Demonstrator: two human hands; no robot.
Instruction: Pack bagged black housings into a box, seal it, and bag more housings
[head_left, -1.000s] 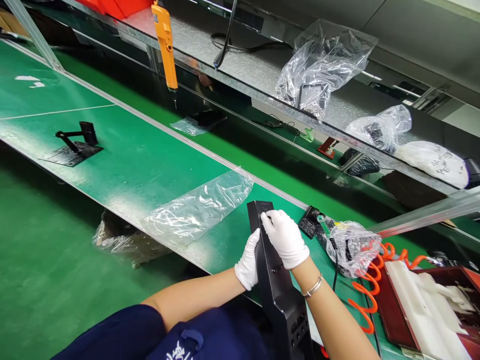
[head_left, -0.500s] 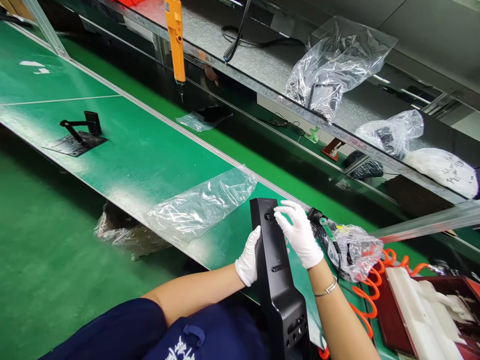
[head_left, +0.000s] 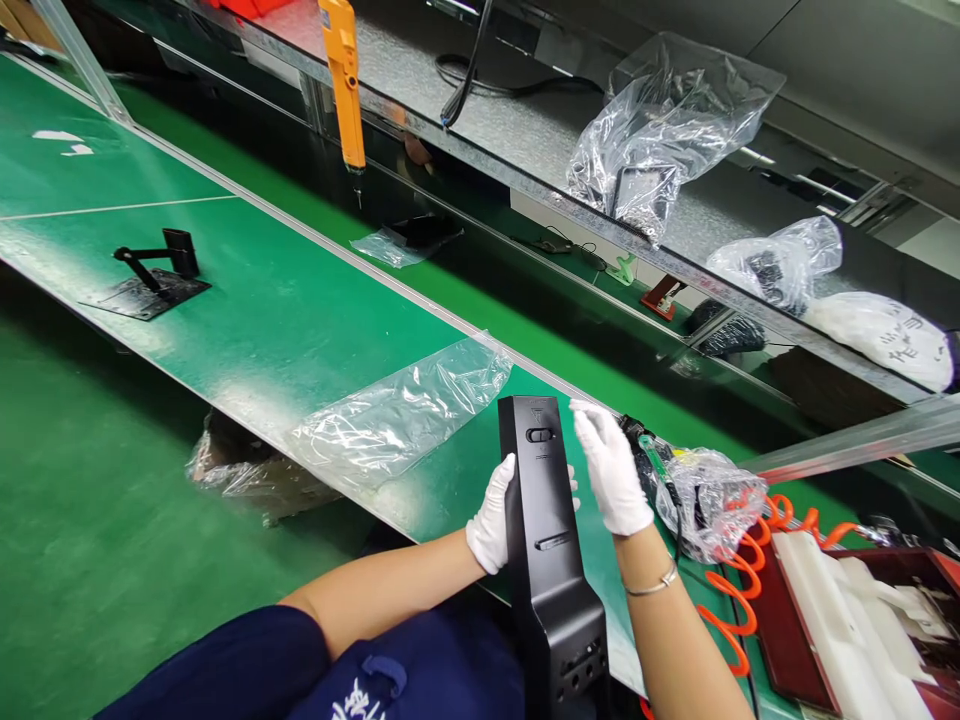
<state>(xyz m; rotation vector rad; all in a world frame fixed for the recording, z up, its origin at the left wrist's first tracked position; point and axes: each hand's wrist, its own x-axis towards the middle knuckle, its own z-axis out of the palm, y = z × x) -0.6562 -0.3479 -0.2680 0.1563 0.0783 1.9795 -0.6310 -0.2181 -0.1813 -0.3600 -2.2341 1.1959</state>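
Observation:
A long black housing [head_left: 551,500] with a bend near its lower end is held up in front of my body. Near its top are an oval slot with a switch-like piece, and a narrower slot lies further down. My left hand [head_left: 493,515], in a white glove, wraps round it from the left, and fingertips show at its right edge. My right hand [head_left: 611,470], also gloved, is just right of the housing's top, apart from it, fingers extended and holding nothing. A flat clear plastic bag [head_left: 405,415] lies on the green bench left of the housing.
An orange electric screwdriver [head_left: 343,85] hangs at the upper left. A black bracket on a plate [head_left: 157,280] stands on the bench. At the right are a bundled plastic bag [head_left: 705,500], a coiled orange hose [head_left: 739,615] and a red tray [head_left: 787,640] with white parts. Bags rest on the shelf [head_left: 525,150].
My right hand has come away from the slot at the housing's top and moved slightly right, its fingers straightening. The housing has turned a little, showing more of its slotted face.

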